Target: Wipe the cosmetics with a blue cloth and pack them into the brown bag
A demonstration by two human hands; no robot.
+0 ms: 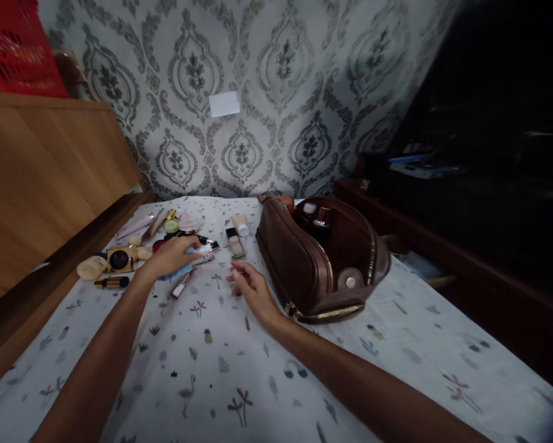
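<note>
On the left, my left hand (175,256) is closed around a small white tube with printing (204,254), above the spread of cosmetics. A light blue item (180,271) lies beneath its fingers, partly hidden. Just in front is a pinkish lip gloss tube (183,285). My right hand (254,291) is open and holds nothing, hovering low over the sheet with fingers slightly bent. To its right stands a brown leather toiletry bag (299,264), unzipped, with dark bottles (322,218) inside. A foundation bottle (234,240) and a cream tube (240,224) lie beyond both hands.
More makeup lies at the left: a round compact (92,267), a square black-and-gold compact (122,259), a dark tube (111,282) and a pink tube (135,226). A wooden cabinet (50,154) borders the left side. Patterned wallpaper (267,123) covers the wall behind.
</note>
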